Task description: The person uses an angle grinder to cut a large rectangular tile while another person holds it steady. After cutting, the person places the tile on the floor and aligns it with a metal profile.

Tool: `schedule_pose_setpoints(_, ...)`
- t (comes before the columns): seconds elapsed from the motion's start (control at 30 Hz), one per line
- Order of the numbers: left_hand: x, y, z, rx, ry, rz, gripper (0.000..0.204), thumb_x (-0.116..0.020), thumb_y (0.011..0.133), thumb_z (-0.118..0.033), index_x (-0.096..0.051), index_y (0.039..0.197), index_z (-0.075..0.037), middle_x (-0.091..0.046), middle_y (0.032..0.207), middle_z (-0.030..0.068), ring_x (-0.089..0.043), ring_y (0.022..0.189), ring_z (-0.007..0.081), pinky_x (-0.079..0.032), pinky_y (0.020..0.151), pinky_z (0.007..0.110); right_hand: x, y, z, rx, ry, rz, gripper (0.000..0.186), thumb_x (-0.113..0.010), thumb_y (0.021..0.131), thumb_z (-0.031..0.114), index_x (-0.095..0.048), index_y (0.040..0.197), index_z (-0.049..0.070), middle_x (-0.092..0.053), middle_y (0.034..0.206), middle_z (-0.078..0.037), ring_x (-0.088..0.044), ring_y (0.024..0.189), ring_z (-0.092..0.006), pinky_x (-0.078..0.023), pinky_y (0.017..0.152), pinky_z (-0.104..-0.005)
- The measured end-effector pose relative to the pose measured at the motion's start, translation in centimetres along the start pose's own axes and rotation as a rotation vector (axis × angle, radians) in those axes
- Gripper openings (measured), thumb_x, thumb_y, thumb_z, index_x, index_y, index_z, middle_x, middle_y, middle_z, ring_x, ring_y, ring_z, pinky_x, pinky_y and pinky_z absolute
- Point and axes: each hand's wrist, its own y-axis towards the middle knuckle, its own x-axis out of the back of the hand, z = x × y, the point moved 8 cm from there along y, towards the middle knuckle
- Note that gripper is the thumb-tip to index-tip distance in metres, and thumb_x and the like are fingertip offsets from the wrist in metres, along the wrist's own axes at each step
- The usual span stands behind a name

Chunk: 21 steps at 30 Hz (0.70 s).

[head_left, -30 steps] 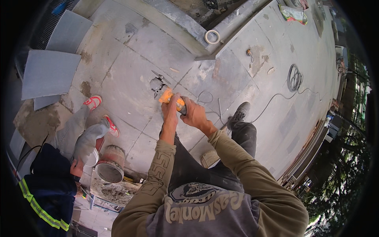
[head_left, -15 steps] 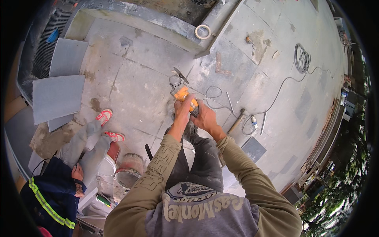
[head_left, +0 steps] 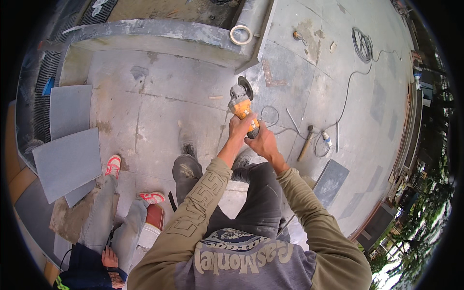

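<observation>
Both my hands hold an orange and grey angle grinder (head_left: 242,107) out in front of me, above the tiled floor. My left hand (head_left: 239,126) is wrapped round the middle of its orange body. My right hand (head_left: 264,141) grips the dark rear end, just behind the left. A dark round disc (head_left: 245,88) sits at the grinder's head, pointing away from me, near the corner of a low concrete ledge. From the rear of the tool a grey cord (head_left: 282,129) runs to the right along the floor.
A hammer (head_left: 306,143) and a plug connector (head_left: 327,139) lie to my right, near a dark tile (head_left: 330,182). A tape roll (head_left: 241,35) rests on the ledge (head_left: 159,30). Grey slabs (head_left: 67,162) stand at left, beside a co-worker's legs (head_left: 130,237). Coiled cable (head_left: 362,44) lies far right.
The grinder and both hands have shifted right, and the disc shows more face-on. My left knee has come into view, bent. The co-worker sits lower in the picture.
</observation>
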Motion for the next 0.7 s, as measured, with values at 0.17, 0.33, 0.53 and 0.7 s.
schedule_pose_setpoints(0.17,0.0,8.5,1.6,-0.100,-0.041,0.121,0.056,-0.085,0.092,-0.029,-0.064,0.137,-0.002,-0.071,0.120,0.0082,-0.069,0.109,0.0177,-0.056,0.095,0.035,-2.7,7.3,-2.6,-0.004,0.101,-0.020,0.069,-0.084,0.077,0.029,-0.056,0.132,-0.003,-0.075,0.096,-0.029,-0.074,0.090,-0.0498,-0.058,0.080,-0.0558)
schedule_pose_setpoints(0.33,0.3,15.3,5.0,-0.160,-0.279,0.273,0.052,-0.080,0.098,-0.025,-0.058,0.140,-0.003,-0.069,0.121,0.0081,-0.068,0.111,0.0186,-0.056,0.100,0.037,-6.5,12.7,-5.6,0.066,0.156,-0.094,0.075,-0.082,0.077,0.022,-0.055,0.142,-0.004,-0.075,0.102,-0.029,-0.075,0.096,-0.0475,-0.058,0.088,-0.0507)
schedule_pose_setpoints(0.53,-1.0,19.8,7.7,-0.191,-0.386,0.522,0.044,-0.077,0.101,-0.023,-0.058,0.135,-0.002,-0.070,0.123,0.0104,-0.068,0.112,0.0184,-0.057,0.100,0.037,-8.7,15.7,-9.2,0.187,0.090,-0.182,0.090,-0.079,0.078,0.024,-0.046,0.156,-0.007,-0.075,0.100,-0.033,-0.074,0.095,-0.0511,-0.059,0.084,-0.0523)
schedule_pose_setpoints(0.7,-1.1,20.7,10.2,-0.215,-0.383,0.566,0.042,-0.077,0.099,-0.018,-0.059,0.133,-0.003,-0.069,0.118,0.0076,-0.069,0.107,0.0170,-0.058,0.096,0.036,-10.2,14.6,-10.7,0.176,0.003,-0.314,0.090,-0.077,0.078,0.025,-0.045,0.156,-0.008,-0.075,0.099,-0.032,-0.075,0.094,-0.0503,-0.059,0.084,-0.0513)
